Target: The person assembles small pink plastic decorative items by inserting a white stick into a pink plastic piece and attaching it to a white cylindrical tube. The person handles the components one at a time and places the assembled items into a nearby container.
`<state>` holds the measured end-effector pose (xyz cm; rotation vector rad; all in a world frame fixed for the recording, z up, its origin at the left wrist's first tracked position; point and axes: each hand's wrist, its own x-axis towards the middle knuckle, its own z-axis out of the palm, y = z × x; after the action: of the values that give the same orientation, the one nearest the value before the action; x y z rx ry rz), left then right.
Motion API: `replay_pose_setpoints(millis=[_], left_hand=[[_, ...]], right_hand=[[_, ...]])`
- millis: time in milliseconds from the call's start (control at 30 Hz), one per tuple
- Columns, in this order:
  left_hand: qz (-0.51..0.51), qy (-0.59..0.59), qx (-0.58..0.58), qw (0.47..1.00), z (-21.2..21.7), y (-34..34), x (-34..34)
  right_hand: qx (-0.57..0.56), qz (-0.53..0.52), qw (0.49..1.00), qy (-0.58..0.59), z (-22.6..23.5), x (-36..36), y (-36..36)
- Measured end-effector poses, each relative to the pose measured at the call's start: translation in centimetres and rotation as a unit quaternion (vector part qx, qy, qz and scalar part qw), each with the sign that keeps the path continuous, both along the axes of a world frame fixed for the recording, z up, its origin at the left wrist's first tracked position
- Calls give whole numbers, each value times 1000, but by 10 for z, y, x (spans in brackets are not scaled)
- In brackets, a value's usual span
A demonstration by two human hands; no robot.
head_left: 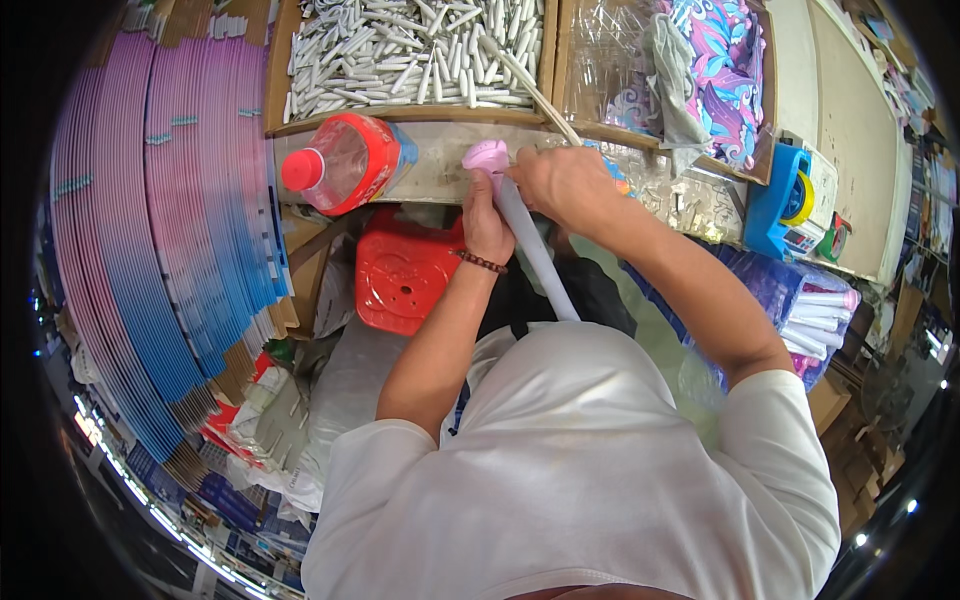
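Most fingers of the left hand [488, 225] are out of sight. The white shirt [590, 450] hides the low end of the long, pale purple tube [538, 250] with a pink top [487, 156]. The left arm [440, 340] covers some of the red plastic stool [400, 275]. The top edge cuts off the brown cardboard box [400, 115] of white sticks [415, 65].

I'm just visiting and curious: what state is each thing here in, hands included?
Left hand: closed around the pale tube.
Right hand: fingers curled by the tube's top; grip unclear.
Pale tube: held, slanting.
Bottle: red cap on.
Left box: open, heaped with white pieces.
Right box: open.
Grey cloth: draped over the right box's edge.
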<state>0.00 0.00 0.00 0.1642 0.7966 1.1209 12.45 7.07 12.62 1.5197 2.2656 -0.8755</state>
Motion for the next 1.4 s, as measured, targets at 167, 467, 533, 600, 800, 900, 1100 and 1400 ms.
replay_pose_setpoints(millis=[167, 467, 533, 600, 800, 900, 1100, 1400], left_hand=[[20, -5, -8, 1000, -4, 6, 3], [27, 8, -32, 999, 1, 4, 3], [37, 17, -44, 998, 4, 6, 5], [69, 10, -71, 995, 8, 8, 8], [52, -7, -42, 998, 14, 9, 5], [47, 2, -31, 998, 7, 8, 5], [53, 7, -35, 998, 9, 8, 6], [91, -14, -77, 993, 15, 13, 10]], right_hand=[[308, 198, 913, 178, -28, 19, 8], [66, 24, 997, 43, -4, 8, 8], [64, -16, 996, 66, -10, 5, 6], [49, -48, 993, 95, -10, 1, 6], [79, -77, 967, 229, -26, 7, -2], [82, -91, 961, 248, -30, 9, -1], [-19, -147, 980, 132, -3, -3, 4], [96, -121, 965, 210, -17, -5, -1]])
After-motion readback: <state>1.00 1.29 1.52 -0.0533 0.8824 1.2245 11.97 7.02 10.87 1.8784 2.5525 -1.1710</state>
